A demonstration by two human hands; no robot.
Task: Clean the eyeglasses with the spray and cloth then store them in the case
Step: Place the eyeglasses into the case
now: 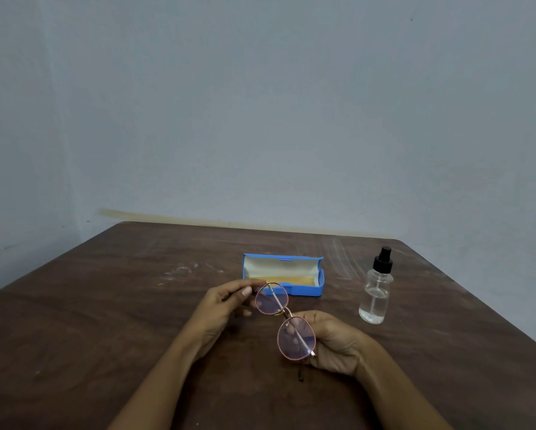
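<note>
Round eyeglasses [287,321] with a thin pink and gold frame are held just above the table, tilted so one lens is farther from me than the other. My left hand [226,302] pinches the far lens end between thumb and fingers. My right hand [332,342] grips the near lens end, with a temple tip sticking out below it. Behind the glasses lies a blue case [307,288], lid open, with a yellowish cloth [282,279] lying inside. A clear spray bottle [374,293] with a black nozzle stands upright to the right.
The dark brown wooden table [105,305] has pale scuff marks near its far side. A bare blue-grey wall [260,103] stands behind it. The table's right corner is just beyond the bottle.
</note>
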